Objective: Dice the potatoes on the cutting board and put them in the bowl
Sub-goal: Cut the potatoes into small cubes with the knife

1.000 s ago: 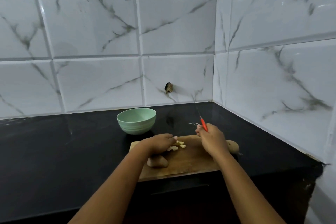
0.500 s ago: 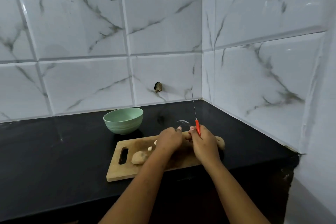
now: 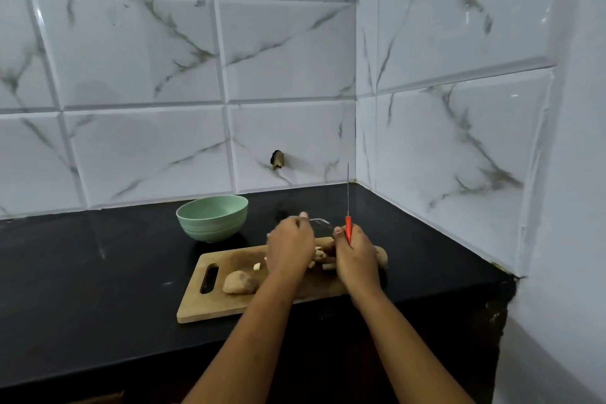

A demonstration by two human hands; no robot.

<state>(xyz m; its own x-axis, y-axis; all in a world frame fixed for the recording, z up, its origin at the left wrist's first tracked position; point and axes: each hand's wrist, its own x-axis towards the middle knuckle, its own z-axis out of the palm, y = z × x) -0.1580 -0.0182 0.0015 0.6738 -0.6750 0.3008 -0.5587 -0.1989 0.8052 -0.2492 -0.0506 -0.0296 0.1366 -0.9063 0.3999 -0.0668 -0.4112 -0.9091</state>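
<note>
A wooden cutting board [image 3: 226, 305] lies on the black counter. On it sit a whole unpeeled potato [image 3: 239, 282] and pale diced potato pieces [image 3: 256, 266], with more pieces [image 3: 319, 254] between my hands. My left hand [image 3: 290, 248] is cupped over the board's middle, fingers curled down around diced pieces; its palm is hidden. My right hand [image 3: 355, 261] grips the orange handle of a thin knife [image 3: 348, 193], blade pointing straight up. Another potato [image 3: 382, 256] peeks out behind my right hand. The empty green bowl [image 3: 212, 218] stands behind the board's left half.
The black counter [image 3: 98, 272] ends in a front edge close to me. White marble-look tiled walls [image 3: 459, 141] meet in a corner at the back right. A small dark hole [image 3: 277, 159] marks the back wall.
My left hand has lifted from lying flat on the pieces to a cupped pose nearer my right hand. The knife has turned more upright. My view has shifted to the right.
</note>
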